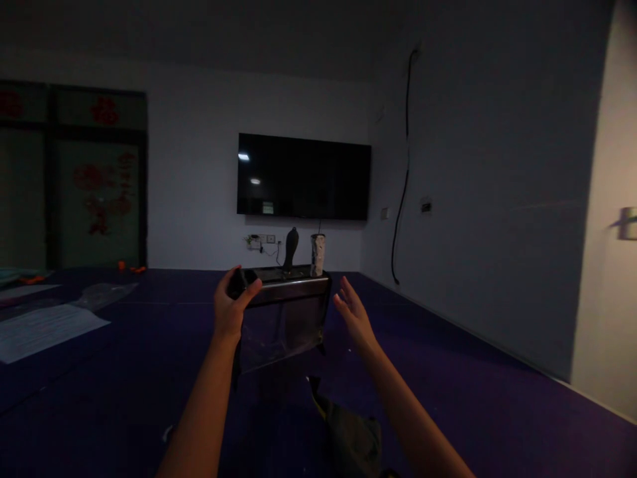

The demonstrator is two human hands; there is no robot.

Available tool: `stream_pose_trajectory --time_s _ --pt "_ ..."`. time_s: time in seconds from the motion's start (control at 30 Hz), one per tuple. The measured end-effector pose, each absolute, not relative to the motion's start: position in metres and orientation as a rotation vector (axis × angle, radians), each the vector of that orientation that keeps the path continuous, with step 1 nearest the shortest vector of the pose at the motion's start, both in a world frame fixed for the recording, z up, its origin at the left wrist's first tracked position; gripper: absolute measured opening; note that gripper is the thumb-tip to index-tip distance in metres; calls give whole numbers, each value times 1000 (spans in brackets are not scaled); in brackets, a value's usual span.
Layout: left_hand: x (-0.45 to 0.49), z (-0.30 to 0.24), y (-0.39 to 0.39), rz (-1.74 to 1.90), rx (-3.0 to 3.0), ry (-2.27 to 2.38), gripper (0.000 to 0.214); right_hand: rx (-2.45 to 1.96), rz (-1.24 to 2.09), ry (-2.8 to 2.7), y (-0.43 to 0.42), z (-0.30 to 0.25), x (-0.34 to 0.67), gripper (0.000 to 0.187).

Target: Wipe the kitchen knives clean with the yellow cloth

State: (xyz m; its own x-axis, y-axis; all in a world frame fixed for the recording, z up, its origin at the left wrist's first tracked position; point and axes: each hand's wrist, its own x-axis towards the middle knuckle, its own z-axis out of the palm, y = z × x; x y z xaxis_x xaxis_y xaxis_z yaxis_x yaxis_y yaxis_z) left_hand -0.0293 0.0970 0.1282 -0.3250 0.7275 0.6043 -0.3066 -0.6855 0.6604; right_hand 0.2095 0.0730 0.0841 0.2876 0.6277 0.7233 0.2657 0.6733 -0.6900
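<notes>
My left hand (230, 309) grips a small black object (237, 284) between thumb and fingers, its exact kind lost in the dimness. Behind it stands a dark low cabinet (293, 292) with a see-through front and a shiny top edge. I cannot tell whether the black object is part of that cabinet. On the cabinet top are a dark slender vase-like thing (291, 251) and a pale patterned cylinder (317, 255). My right hand (355, 317) hovers to the right of the cabinet, fingers apart, with nothing in it.
A dark cloth-like bundle (353, 435) lies on the purple-blue floor (149, 385) between my forearms. Papers (50, 328) and clear plastic (107, 294) lie at the left. A television (303, 176) hangs on the far wall; a black cable (407, 133) runs down the right wall.
</notes>
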Motion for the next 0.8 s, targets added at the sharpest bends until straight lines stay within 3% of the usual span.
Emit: stream_pose_trajectory --time_s 0.2,0.5,0.8 --pt "-11 127 88 1813 1275 427 66 -729 365 -1361 66 88 232 85" --pt "8 114 92 1691 1269 330 68 -574 383 -1336 44 98 233 75" --pt "23 109 95 1632 1364 418 75 -579 438 -1204 41 97 247 81"
